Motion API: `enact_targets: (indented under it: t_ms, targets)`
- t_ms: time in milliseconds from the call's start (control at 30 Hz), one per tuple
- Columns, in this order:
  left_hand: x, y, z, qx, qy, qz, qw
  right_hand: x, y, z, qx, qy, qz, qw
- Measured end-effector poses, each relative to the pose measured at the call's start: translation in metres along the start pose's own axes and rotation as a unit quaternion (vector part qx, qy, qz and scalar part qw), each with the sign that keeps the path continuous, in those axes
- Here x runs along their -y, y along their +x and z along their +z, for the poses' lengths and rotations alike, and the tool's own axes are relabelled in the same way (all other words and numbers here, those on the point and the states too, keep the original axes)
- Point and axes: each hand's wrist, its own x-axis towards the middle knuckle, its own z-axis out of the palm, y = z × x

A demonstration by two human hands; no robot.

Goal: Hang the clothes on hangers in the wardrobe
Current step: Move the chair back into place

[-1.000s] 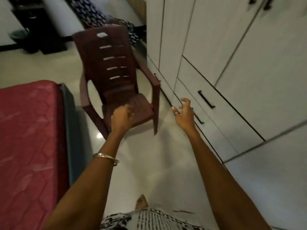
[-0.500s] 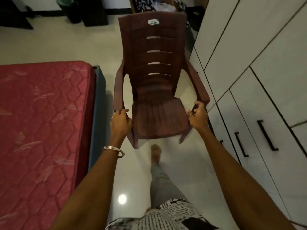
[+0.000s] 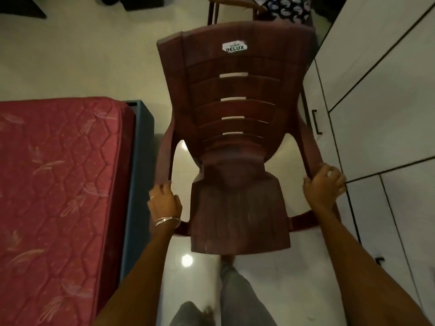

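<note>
Hands grip a brown plastic chair (image 3: 235, 161) by its armrests: left hand (image 3: 163, 203) curled round the left arm's front end, right hand (image 3: 323, 184) wrapped on the right one. The chair looks lifted and tipped, its back pointing away from the person. Wardrobe (image 3: 376, 90) stands closed just to the right, nearer the right hand. Patterned clothes (image 3: 286, 7) lie beyond the chair's back. Bed (image 3: 58, 184) sits left.
</note>
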Motion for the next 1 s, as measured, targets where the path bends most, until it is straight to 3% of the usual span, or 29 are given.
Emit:
enact_targets:
  t_ms: [200,367,567,833,1000]
  targets:
    - [0.003,0.050,0.031,0.046,0.085,-0.080,0.992,-0.014,0.056,0.038,0.139,0.003,0.079,0.987]
    - [0.011,0.064,0.049,0.051,0.112,-0.119,0.985,-0.021,0.059,0.052,0.108,-0.025,0.063,0.992]
    - [0.011,0.064,0.044,0.065,0.088,-0.127,0.986,-0.016,0.057,0.044,0.128,-0.014,0.082,0.988]
    - [0.018,0.061,0.013,0.064,0.106,-0.057,0.991,-0.037,-0.011,0.010,0.106,0.026,0.154,0.982]
    - [0.017,0.038,-0.011,0.071,0.116,0.047,0.990,-0.068,-0.110,-0.026,0.057,0.056,0.242,0.967]
